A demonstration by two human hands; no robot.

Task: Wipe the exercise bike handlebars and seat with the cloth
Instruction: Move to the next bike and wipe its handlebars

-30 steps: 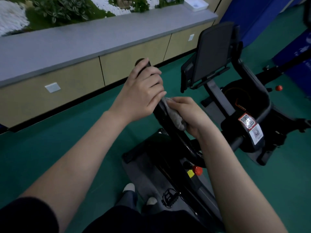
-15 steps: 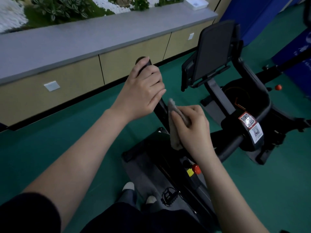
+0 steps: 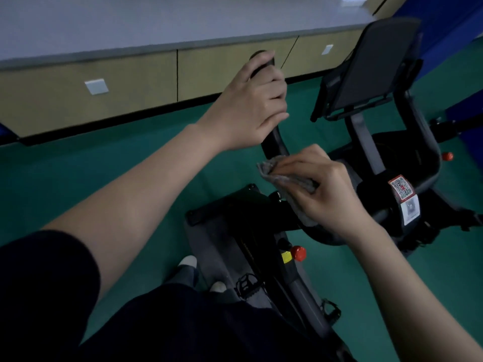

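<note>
My left hand (image 3: 251, 105) grips the upper end of the black handlebar (image 3: 273, 138) of the exercise bike, whose round tip shows above my fingers. Just below it, my right hand (image 3: 321, 189) presses a folded grey cloth (image 3: 285, 176) around the lower stretch of the same bar. The cloth's corner sticks out to the left of my fingers. The bike's dark console screen (image 3: 368, 64) stands tilted at the upper right. The seat is not in view.
A red knob (image 3: 298, 253) and a yellow tag sit on the bike frame below my hands, with a pedal (image 3: 247, 286) near my feet. A long bench with beige cabinet fronts (image 3: 130, 87) runs along the back. The floor is green.
My right hand with the cloth has slid down the handlebar, away from the left hand. The view has tipped downward, so the bench top fills the upper edge. My left hand keeps its grip.
</note>
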